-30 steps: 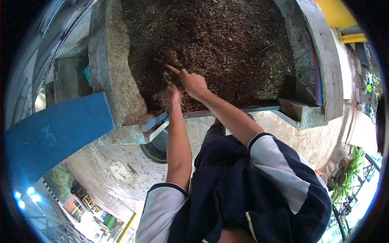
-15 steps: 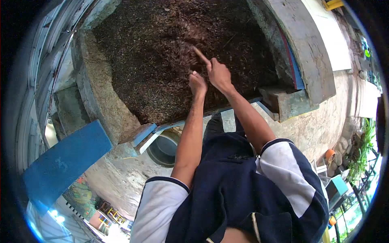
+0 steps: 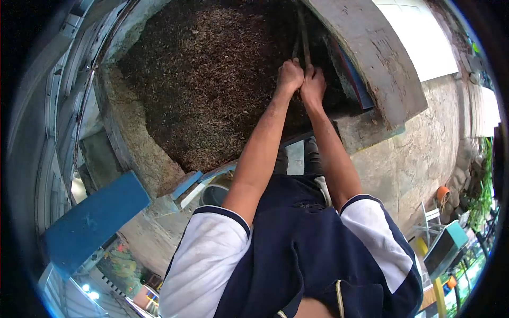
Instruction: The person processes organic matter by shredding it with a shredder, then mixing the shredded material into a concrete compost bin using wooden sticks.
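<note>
My left hand [image 3: 290, 77] and my right hand [image 3: 313, 85] are side by side over the right part of a bed of dark compost [image 3: 217, 85]. My right hand is closed round a long, thin wooden handle [image 3: 304, 37] that points to the bed's far right side. A shorter stick-like shaft [image 3: 296, 49] runs forward from my closed left hand. The far ends of both are lost in the dark material. A paler, crumbly layer covers the middle of the bed, while darker ground shows around my hands.
Concrete walls [image 3: 371, 47] enclose the bed on the right and left. A blue board [image 3: 98, 222] leans out at the lower left. Near the bed's front edge stands a grey bucket [image 3: 214, 192]. A teal-edged box [image 3: 448, 246] and a stool are at the lower right.
Both hands have moved from the middle of the bed to its right side and come closer together. The loose material flying about in the middle has settled.
</note>
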The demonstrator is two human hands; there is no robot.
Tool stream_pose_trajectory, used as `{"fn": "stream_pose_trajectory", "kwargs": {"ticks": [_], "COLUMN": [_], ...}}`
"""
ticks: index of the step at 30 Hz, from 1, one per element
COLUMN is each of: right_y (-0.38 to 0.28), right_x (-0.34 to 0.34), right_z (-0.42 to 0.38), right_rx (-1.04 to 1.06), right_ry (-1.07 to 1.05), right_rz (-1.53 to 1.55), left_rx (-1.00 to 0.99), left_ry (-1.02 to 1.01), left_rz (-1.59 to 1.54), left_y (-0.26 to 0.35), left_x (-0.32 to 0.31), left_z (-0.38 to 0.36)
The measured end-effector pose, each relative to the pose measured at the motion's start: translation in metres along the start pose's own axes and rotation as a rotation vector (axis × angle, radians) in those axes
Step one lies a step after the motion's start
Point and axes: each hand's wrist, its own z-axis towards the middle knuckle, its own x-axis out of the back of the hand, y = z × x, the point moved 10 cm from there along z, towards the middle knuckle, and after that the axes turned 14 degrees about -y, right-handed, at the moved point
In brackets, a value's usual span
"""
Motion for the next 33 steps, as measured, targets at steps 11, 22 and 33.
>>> {"fn": "stream_pose_trajectory", "kwargs": {"ticks": [11, 22, 33], "right_y": [0.098, 0.052, 0.03], "right_x": [-0.075, -0.211, -0.283], "right_z": [-0.009, -0.077, -0.138], "right_rx": [-0.186, -0.068, 0.154], "right_ry": [-0.154, -0.401, -0.582], "right_rz": [-0.432, -0.457, -0.675], "left_rx": [0.174, 0.134, 0.49], "left_ry": [-0.032, 0.289, 0.405], "left_rz": [0.094, 0.031, 0.008], "left_y": [-0.157, -0.277, -0.432], "left_x": [0.014, 0.106, 0.162], "left_z": [-0.035, -0.117, -0.192]}}
